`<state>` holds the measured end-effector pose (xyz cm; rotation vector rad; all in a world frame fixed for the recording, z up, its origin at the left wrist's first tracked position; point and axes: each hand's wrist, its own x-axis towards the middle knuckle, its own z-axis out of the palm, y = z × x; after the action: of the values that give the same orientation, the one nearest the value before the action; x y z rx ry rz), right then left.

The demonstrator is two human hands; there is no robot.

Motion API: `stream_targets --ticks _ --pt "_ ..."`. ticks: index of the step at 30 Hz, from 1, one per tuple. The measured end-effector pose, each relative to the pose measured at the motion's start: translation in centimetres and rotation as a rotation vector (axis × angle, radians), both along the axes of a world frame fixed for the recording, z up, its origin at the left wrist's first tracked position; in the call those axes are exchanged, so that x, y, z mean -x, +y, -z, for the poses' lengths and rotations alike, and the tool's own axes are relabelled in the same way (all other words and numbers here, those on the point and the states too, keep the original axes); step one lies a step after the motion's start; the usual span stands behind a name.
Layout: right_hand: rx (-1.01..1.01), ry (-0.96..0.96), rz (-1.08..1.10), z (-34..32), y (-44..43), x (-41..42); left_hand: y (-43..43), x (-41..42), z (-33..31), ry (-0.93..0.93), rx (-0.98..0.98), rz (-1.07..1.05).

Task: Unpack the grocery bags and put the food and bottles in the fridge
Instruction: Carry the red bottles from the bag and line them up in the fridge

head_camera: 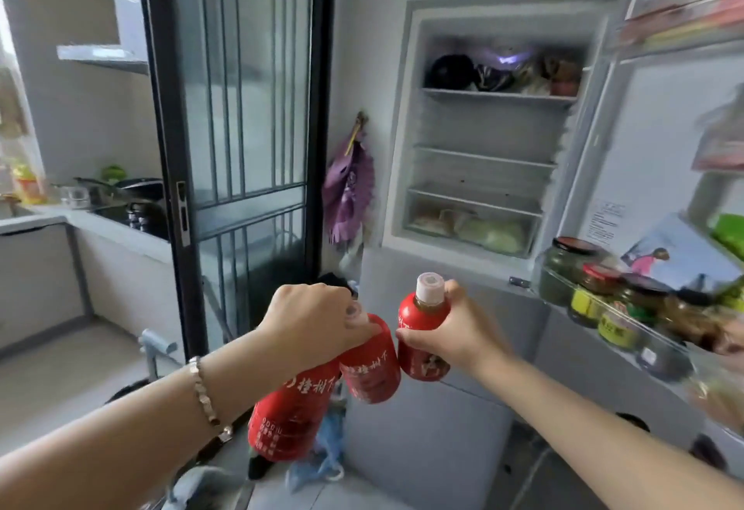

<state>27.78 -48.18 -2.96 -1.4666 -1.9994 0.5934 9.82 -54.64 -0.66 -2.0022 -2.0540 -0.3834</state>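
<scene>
Red bottles (372, 372) — three in all, held up before the open fridge (406, 107), none yet shelved. Head view: the left hand (310, 320) is clenched round the necks of two, which hang tilted and touching; the right hand (455, 332) grasps the third bottle (422, 344) upright by its shoulder. Step in hand, by judgement: carrying to the fridge. The door rack (628, 322) is crowded with jars (596, 296); the middle shelves (483, 157) look the likelier place — next, a forward reach, setting the right-hand bottle down first.
</scene>
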Motion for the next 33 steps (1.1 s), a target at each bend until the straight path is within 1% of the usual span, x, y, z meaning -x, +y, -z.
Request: stream_targets --ticks 2,6,10,14,17,20,22,26,29,33 --pt "-0.009 0.041 0.073 -1.4 4.1 0.8 5.5 1.3 -1.5 0.013 -0.051 0.078" --pt "-0.071 0.032 0.205 -4.2 11.5 1.9 15.4 3.1 -4.8 0.052 -0.14 0.197" --pt "-0.118 0.001 0.297 -6.4 18.6 2.4 24.3 3.3 -7.9 0.056 -0.185 0.276" --pt "-0.18 0.056 0.355 -7.5 26.3 2.0 33.0 2.5 -9.5 0.049 -0.207 0.318" --pt "-0.204 0.043 0.381 -8.1 32.6 1.1 39.4 1.5 -10.3 0.064 -0.227 0.326" --pt "-0.278 0.031 0.4 -9.6 40.1 -0.1 46.5 0.0 -12.2 0.078 -0.281 0.317" --pt "-0.329 0.057 0.421 -11.1 43.9 -0.9 50.0 -0.6 -13.7 0.042 -0.287 0.31" --pt "-0.457 0.118 0.478 -15.1 52.9 -2.6 57.7 -2.0 -17.3 0.011 -0.416 0.255" --pt "-0.442 0.151 0.548 -18.3 59.4 -3.1 62.3 -2.8 -19.6 0.001 -0.487 0.234" --pt "-0.351 0.089 0.559 -19.8 66.7 -3.1 66.9 -2.8 -21.1 -0.006 -0.486 0.269"
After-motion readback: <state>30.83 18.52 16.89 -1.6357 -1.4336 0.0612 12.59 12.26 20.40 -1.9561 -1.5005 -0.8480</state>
